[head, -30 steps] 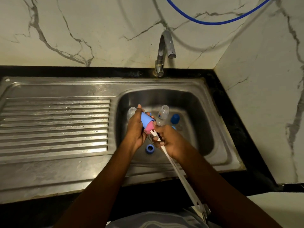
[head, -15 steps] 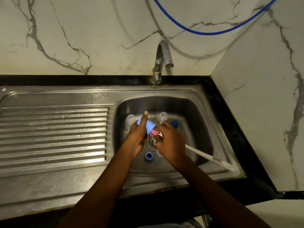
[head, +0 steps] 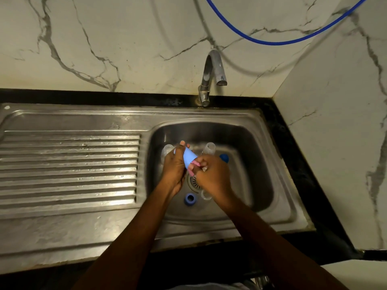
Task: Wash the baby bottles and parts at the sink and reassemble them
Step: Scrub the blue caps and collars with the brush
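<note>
Over the sink basin (head: 259, 164) my left hand (head: 173, 170) grips a light blue bottle cup (head: 189, 158), tilted with its open end toward my right hand. My right hand (head: 211, 176) has its fingers curled round the pink head of the bottle brush (head: 195, 164) at that open end. The brush's handle is hidden under my right hand. A clear bottle (head: 209, 148) stands upright behind my hands. On the basin floor lie a clear part (head: 167, 150), a blue cap (head: 224, 158), a blue ring (head: 190, 198) and another clear piece (head: 205, 194).
The drain strainer (head: 193, 182) shows between my wrists. A steel faucet (head: 211, 76) stands behind the basin with no water running. The ribbed drainboard (head: 69, 164) stretches to the left. A blue hose (head: 293, 39) hangs across the marble wall. A black counter edge borders the sink.
The brush's long white handle swung from pointing at me to the right, and now it is out of sight. Both hands stay on the blue cup over the drain.
</note>
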Demonstrator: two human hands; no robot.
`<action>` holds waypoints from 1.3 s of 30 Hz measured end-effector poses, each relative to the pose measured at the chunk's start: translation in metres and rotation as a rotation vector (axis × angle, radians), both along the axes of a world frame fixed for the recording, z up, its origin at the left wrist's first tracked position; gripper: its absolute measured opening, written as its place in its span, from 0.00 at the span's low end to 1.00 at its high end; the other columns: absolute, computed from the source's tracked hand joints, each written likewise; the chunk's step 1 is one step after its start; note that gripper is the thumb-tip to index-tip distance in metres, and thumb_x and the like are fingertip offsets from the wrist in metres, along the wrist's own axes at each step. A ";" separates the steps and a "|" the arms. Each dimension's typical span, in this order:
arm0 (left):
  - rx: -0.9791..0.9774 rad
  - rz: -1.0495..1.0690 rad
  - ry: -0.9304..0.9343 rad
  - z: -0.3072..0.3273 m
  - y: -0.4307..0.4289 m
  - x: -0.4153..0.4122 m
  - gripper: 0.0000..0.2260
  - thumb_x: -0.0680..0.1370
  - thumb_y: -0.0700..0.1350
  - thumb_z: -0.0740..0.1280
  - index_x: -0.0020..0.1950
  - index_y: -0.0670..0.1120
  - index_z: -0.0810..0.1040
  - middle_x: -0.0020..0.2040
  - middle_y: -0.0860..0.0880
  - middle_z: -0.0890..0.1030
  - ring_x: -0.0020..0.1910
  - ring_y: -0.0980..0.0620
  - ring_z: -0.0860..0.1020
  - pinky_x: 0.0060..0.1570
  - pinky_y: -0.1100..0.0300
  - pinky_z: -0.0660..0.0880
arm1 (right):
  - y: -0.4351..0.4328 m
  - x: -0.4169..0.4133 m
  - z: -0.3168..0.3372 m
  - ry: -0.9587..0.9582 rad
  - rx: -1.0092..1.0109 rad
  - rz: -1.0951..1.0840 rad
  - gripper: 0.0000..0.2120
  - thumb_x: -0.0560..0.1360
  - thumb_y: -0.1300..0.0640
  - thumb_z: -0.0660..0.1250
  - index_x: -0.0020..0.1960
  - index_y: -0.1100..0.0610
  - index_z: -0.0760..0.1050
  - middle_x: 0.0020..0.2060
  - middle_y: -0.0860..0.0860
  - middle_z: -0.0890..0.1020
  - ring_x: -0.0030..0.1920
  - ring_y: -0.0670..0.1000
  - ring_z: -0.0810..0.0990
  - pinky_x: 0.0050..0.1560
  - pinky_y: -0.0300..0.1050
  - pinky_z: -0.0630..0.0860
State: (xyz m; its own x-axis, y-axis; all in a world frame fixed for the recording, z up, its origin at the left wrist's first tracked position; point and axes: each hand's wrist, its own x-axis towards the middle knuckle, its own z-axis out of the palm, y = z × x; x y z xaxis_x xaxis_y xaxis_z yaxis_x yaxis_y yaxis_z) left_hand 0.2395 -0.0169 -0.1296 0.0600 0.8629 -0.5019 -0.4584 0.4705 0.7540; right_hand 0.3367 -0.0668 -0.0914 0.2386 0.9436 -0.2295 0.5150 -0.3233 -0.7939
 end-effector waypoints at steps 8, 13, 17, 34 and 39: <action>0.082 -0.035 0.113 0.000 -0.002 -0.005 0.12 0.83 0.50 0.62 0.48 0.43 0.79 0.43 0.44 0.82 0.43 0.49 0.81 0.47 0.56 0.79 | -0.012 -0.007 -0.013 -0.198 0.140 0.055 0.05 0.78 0.58 0.65 0.48 0.59 0.79 0.37 0.48 0.78 0.31 0.42 0.73 0.36 0.39 0.68; 0.097 -0.029 0.036 -0.002 -0.004 -0.008 0.12 0.83 0.49 0.62 0.50 0.42 0.79 0.44 0.43 0.82 0.44 0.48 0.80 0.51 0.53 0.78 | -0.004 0.000 0.009 0.914 -0.348 -0.268 0.08 0.80 0.59 0.60 0.44 0.61 0.73 0.32 0.54 0.75 0.27 0.45 0.71 0.21 0.34 0.64; 0.094 -0.052 0.050 0.004 0.004 -0.007 0.10 0.82 0.47 0.63 0.49 0.43 0.81 0.41 0.46 0.84 0.45 0.47 0.81 0.52 0.53 0.79 | -0.011 0.001 0.007 0.860 -0.267 -0.275 0.06 0.80 0.58 0.64 0.47 0.59 0.76 0.31 0.55 0.79 0.26 0.48 0.74 0.22 0.36 0.65; -0.089 0.030 -0.270 0.020 0.005 -0.007 0.15 0.80 0.57 0.64 0.49 0.45 0.79 0.40 0.48 0.80 0.39 0.51 0.80 0.45 0.56 0.80 | -0.016 0.004 0.020 0.935 -0.367 -0.168 0.08 0.81 0.59 0.57 0.49 0.62 0.72 0.30 0.52 0.73 0.25 0.45 0.68 0.19 0.34 0.58; -0.008 0.065 -0.059 0.026 0.021 -0.018 0.17 0.83 0.57 0.59 0.47 0.45 0.77 0.44 0.48 0.81 0.44 0.51 0.80 0.55 0.51 0.77 | -0.032 0.030 0.013 0.779 -0.243 -0.061 0.08 0.80 0.56 0.62 0.50 0.60 0.76 0.33 0.55 0.75 0.26 0.48 0.70 0.21 0.36 0.63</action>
